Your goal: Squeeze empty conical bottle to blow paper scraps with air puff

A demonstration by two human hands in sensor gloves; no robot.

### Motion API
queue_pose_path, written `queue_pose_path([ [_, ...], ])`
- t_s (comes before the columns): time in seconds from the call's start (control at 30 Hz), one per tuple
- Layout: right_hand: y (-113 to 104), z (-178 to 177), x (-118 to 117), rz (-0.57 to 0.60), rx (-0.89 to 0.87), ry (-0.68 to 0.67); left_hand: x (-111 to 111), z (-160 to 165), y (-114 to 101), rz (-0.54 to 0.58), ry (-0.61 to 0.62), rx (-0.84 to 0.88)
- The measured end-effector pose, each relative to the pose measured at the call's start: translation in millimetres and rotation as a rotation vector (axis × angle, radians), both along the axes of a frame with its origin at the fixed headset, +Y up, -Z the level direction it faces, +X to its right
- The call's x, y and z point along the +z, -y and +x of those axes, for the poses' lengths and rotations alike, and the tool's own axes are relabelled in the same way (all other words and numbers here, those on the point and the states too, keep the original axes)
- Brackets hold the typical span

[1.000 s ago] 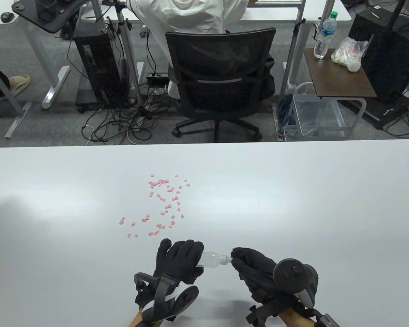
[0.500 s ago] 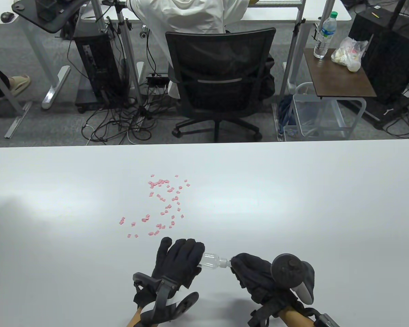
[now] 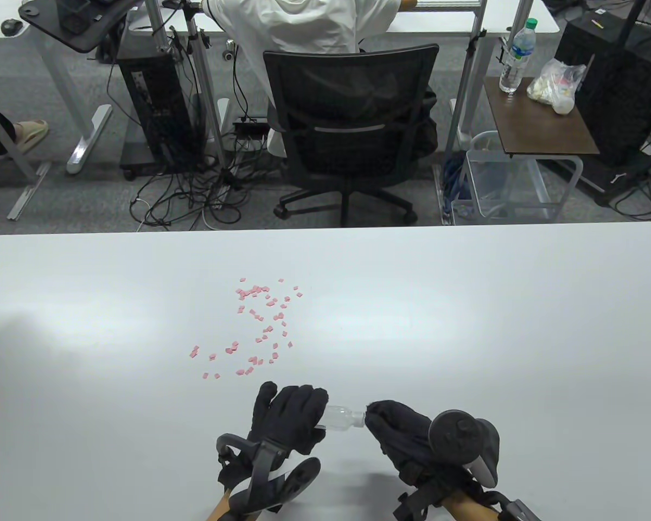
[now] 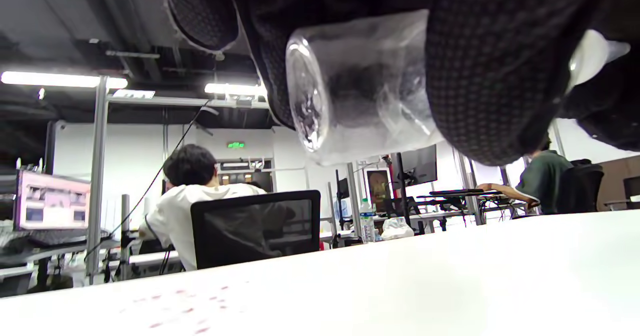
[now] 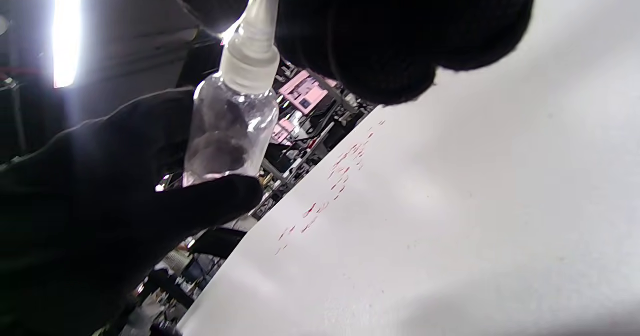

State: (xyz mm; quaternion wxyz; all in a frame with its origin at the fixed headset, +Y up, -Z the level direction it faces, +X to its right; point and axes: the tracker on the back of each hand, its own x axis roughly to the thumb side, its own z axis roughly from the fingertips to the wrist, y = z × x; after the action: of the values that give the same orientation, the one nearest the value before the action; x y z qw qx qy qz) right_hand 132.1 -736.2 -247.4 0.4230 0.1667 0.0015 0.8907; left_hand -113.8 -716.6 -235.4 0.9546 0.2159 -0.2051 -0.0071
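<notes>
A small clear empty bottle (image 3: 340, 417) with a white conical nozzle lies sideways between my two hands near the table's front edge. My left hand (image 3: 290, 418) grips its body; the bottle shows close up in the left wrist view (image 4: 360, 86), fingers (image 4: 492, 66) wrapped around it. My right hand (image 3: 399, 426) pinches the nozzle tip; the nozzle (image 5: 252, 51) runs up into my right fingers (image 5: 380, 41) in the right wrist view. Pink paper scraps (image 3: 260, 325) lie scattered on the white table (image 3: 466, 325), beyond my left hand.
Beyond the table's far edge stands a black office chair (image 3: 352, 130) with a person in white. A side table (image 3: 537, 114) with a water bottle and a bag is at the far right.
Both hands and the bottle shifted only slightly, with the left hand a little to the right. The scraps have not moved.
</notes>
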Motion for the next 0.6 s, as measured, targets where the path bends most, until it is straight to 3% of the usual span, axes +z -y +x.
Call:
queue_pose_path([
  [0.1,-2,-3,1,0.004,0.025,0.001,3,-1,0,0.050,0.021,-0.017],
  [0.23,5,0,-4,-0.168,-0.051,-0.032,9,3,-5,0.192,0.041,-0.133],
  [0.3,7,2,-3,-0.166,-0.070,0.018,10,5,-5,0.175,0.047,-0.145],
  [0.43,0,2,-3,-0.020,0.006,0.017,8,8,-1,0.095,0.056,-0.098],
  [0.6,-1,4,-3,-0.104,-0.066,0.055,12,8,-3,0.160,0.059,-0.106],
])
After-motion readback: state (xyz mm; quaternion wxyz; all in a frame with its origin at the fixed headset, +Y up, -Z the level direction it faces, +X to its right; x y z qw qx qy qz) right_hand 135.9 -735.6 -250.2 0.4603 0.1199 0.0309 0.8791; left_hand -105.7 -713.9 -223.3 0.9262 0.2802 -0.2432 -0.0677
